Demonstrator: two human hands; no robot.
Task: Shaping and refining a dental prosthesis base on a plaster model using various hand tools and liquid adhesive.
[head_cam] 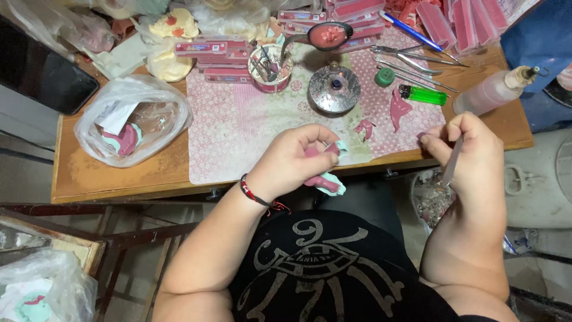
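Observation:
My left hand (295,160) grips a small pink and pale-green dental model (326,182) at the near edge of the wooden table (113,173). My right hand (471,158) holds a thin metal tool (451,164), its blade pointing down, just past the table's front right edge. The two hands are apart. Two loose pink wax pieces (398,110) lie on the patterned pink mat (238,131) between them.
A spirit burner (334,88), a green lighter (424,94), metal instruments (411,59), a cup of tools (271,68), a ladle with pink wax (328,36), pink boxes (223,56), a plastic bottle (491,90), a plastic bag (132,119) and a dark phone (42,71) crowd the table.

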